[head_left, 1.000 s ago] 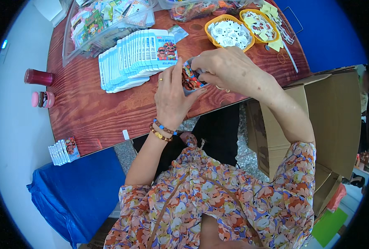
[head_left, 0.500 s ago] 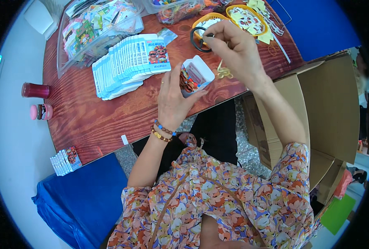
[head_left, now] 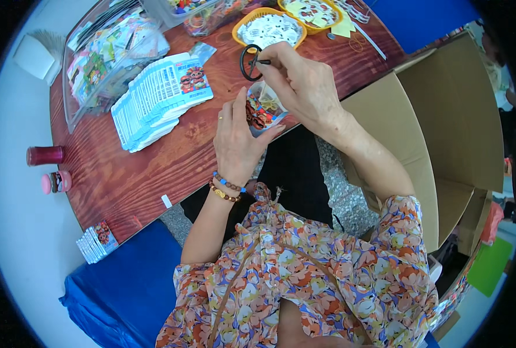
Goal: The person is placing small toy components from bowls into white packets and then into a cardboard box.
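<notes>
My left hand (head_left: 234,136) is closed around a small open carton (head_left: 259,118), colourfully printed and tilted over the table's front edge. Above its open top, my right hand (head_left: 304,87) is pinched with fingers pointing down. A pair of black-handled scissors (head_left: 250,62) is tucked in this right hand; one loop sticks out and the blades are hidden. Pale yellow bands (head_left: 273,104) show at the carton's mouth, just under the right fingers. Whether the fingertips still touch them is hidden. Left of my left hand lies a fanned stack of flat white-and-blue cartons (head_left: 153,95).
Clear bins (head_left: 75,95) of packets and colourful pieces line the table's (head_left: 153,185) far side, with yellow baskets (head_left: 298,37) beside them. Two jars (head_left: 46,155) stand at the left edge; small boxes (head_left: 95,243) sit nearby. A large cardboard box (head_left: 397,127) stands open at right.
My right hand has moved left and over the carton. The yellow bands that hung beside the carton are now at its mouth. The view has shifted slightly.
</notes>
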The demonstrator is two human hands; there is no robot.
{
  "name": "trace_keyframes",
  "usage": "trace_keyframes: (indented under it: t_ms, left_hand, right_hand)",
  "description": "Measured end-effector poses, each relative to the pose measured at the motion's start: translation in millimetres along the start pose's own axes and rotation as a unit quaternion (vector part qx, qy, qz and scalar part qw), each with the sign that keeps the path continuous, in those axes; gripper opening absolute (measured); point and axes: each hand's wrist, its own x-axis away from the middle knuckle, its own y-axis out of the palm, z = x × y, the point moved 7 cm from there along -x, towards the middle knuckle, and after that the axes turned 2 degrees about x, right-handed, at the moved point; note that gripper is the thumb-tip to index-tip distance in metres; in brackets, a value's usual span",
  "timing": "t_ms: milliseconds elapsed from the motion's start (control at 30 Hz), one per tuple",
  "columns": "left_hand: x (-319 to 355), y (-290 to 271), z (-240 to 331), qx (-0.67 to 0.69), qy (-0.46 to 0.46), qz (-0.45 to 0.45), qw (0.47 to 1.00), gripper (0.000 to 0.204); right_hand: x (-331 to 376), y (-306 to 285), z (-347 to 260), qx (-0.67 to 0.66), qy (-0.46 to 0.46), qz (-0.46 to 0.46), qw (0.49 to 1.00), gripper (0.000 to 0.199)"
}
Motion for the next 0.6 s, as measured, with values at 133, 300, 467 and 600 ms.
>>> trace_keyframes:
  t_ms: [133, 300, 467, 600]
  left_hand:
    - [1, 0, 4, 0.002, 0.01, -0.008, 1.0, 0.088]
    - [-4, 22, 18, -0.051, 0.015, -0.079, 0.995, 0.083]
    - [-2, 36, 13, 0.071, 0.028, -0.119, 0.99, 0.074]
    - [12, 50, 13, 0.146, 0.035, -0.138, 0.979, 0.074]
  right_hand:
    - [15, -11, 4, -0.02, 0.038, 0.033, 0.999, 0.019]
    - [43, -7, 17, 0.115, 0.108, -0.097, 0.983, 0.018]
    - [89, -80, 12, -0.056, 0.066, 0.262, 0.961, 0.018]
    - [219, -76, 34, -0.406, 0.348, 0.407, 0.741, 0.01]
